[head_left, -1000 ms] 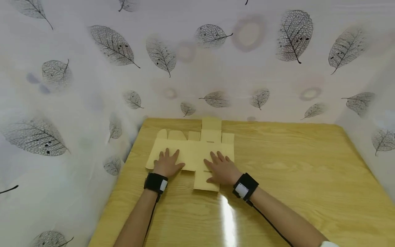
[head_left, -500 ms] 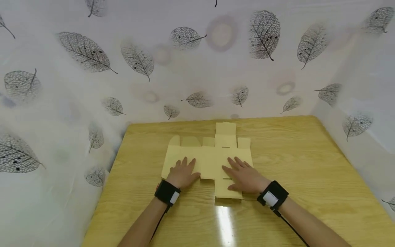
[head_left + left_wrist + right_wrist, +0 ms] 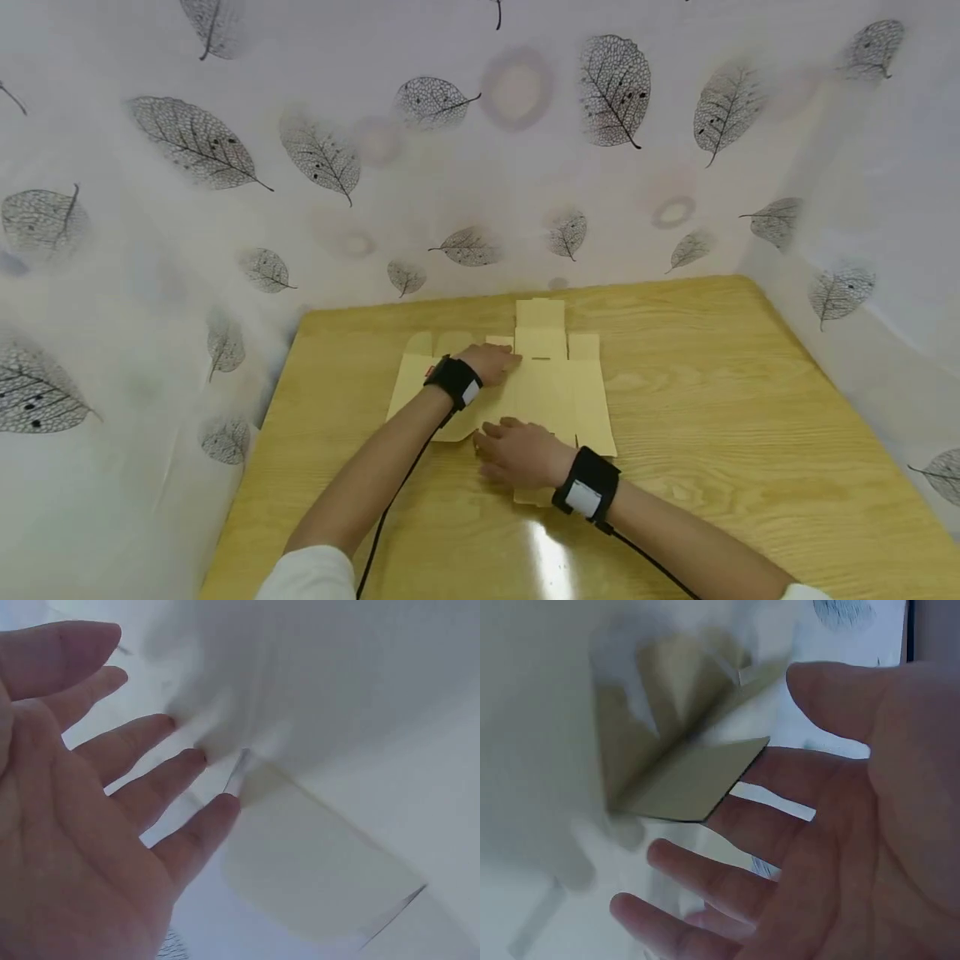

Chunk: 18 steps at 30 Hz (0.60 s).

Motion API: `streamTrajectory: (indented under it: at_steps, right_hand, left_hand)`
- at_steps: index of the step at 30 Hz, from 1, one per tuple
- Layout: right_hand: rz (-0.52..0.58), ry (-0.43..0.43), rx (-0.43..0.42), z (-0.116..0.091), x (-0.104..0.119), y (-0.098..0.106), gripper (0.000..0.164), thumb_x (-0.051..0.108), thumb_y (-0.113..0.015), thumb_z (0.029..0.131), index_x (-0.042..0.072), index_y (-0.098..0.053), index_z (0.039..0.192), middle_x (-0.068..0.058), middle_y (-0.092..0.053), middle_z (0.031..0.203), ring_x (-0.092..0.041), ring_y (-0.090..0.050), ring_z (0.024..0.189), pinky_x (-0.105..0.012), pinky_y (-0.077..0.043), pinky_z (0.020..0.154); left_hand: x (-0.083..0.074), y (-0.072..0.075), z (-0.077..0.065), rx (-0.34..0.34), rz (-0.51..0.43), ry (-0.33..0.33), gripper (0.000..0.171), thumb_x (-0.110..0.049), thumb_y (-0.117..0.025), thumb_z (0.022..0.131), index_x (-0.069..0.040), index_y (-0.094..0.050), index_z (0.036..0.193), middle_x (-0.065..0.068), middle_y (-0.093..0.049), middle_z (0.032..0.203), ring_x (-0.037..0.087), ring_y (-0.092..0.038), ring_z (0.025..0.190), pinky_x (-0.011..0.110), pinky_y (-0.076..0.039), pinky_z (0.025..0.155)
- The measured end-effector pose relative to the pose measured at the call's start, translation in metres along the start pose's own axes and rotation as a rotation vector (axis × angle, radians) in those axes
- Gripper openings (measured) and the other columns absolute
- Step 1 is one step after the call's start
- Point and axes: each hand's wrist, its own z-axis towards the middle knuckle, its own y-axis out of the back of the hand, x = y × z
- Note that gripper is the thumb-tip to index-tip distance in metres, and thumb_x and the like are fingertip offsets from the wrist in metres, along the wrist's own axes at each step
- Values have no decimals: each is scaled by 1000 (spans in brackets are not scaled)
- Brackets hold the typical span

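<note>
A flat, cut-out cardboard box blank (image 3: 558, 396) lies on the table in the head view, with tabs along its far side and one longer flap (image 3: 540, 315) reaching back. My left hand (image 3: 489, 362) is over its upper middle by the back tabs; the left wrist view has the fingers loosely extended. At the near edge is my right hand (image 3: 528, 454), covering part of the front flap. In the right wrist view, a raised cardboard flap (image 3: 694, 784) stands against the index and middle fingers, and the thumb is apart from it.
The wood-grain table (image 3: 697, 400) reaches out to the right. A leaf-printed sheet (image 3: 450, 167) hangs behind it and along both sides. Black bands with cables, such as the left wristband (image 3: 453, 381), are strapped to both wrists.
Both hands lay spread on the cardboard. The left has moved far and right to the back tabs, the right nearer and left to the front edge. The head view has shifted.
</note>
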Motion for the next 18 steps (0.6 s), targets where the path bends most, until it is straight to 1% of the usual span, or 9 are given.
streamTrajectory:
  at_steps: [2, 3, 5, 7, 9, 11, 14, 16, 18]
  right_hand:
    - [-39, -5, 48, -6, 5, -9, 49, 44, -58, 107, 16, -61, 146, -11, -62, 151, -35, -63, 134, -48, -63, 96]
    - [-55, -7, 67, -10, 5, -11, 50, 47, -56, 107, 17, -60, 148, -9, -60, 153, -35, -60, 137, -49, -62, 97]
    - [-24, -29, 103, -18, 1, -12, 52, 50, -54, 107, 20, -59, 150, -8, -55, 159, -37, -54, 145, -56, -58, 103]
    - [21, -46, 127, -26, -8, -9, 52, 52, -51, 108, 21, -60, 149, -7, -52, 161, -39, -50, 148, -63, -54, 106]
    - [79, -79, 150, -34, -20, -4, 52, 52, -49, 109, 19, -62, 147, -8, -52, 161, -41, -48, 149, -69, -47, 111]
    - [114, -125, 156, -41, -33, 2, 53, 52, -47, 109, 16, -66, 143, -10, -54, 159, -42, -48, 149, -73, -42, 114]
    - [150, -193, 153, -49, -55, 10, 56, 52, -46, 109, 10, -69, 138, -14, -60, 153, -44, -51, 145, -75, -37, 115]
    - [152, -215, 137, -53, -73, 13, 58, 51, -45, 110, 5, -68, 139, -15, -63, 150, -46, -54, 143, -75, -36, 115]
    - [177, -234, 119, -58, -91, 15, 59, 47, -47, 110, 1, -65, 141, -17, -65, 146, -47, -55, 141, -76, -34, 117]
  left_hand:
    - [8, -10, 6, 9, -5, 14, 53, -16, -44, 113, -22, -36, 165, 9, -31, 173, 32, -32, 160, 53, -31, 130]
    - [12, -14, 7, 4, -7, 19, 54, -18, -45, 113, -22, -35, 165, 9, -31, 174, 33, -32, 160, 54, -31, 129]
    - [18, -18, 2, -14, -16, 28, 56, -22, -49, 112, -20, -33, 166, 10, -30, 173, 36, -32, 160, 58, -30, 129]
    - [25, -24, -3, -41, -1, 37, 61, -27, -52, 112, -19, -29, 167, 11, -30, 174, 38, -31, 159, 58, -28, 130]
    - [29, -29, -12, -77, 15, 43, 66, -30, -55, 110, -17, -26, 168, 13, -31, 173, 40, -32, 159, 58, -27, 130]
    - [32, -39, -20, -128, 55, 50, 68, -34, -59, 108, -17, -30, 167, 14, -36, 171, 40, -36, 156, 59, -29, 129]
    - [27, -54, -39, -235, 136, 42, 65, -37, -66, 104, -17, -43, 161, 19, -51, 159, 41, -50, 145, 59, -39, 121]
    - [18, -66, -52, -304, 197, 27, 61, -39, -67, 103, -18, -49, 158, 20, -59, 150, 41, -57, 135, 58, -44, 116]
    - [7, -76, -62, -354, 222, 4, 59, -41, -67, 103, -19, -52, 155, 21, -63, 143, 40, -62, 128, 56, -49, 110]
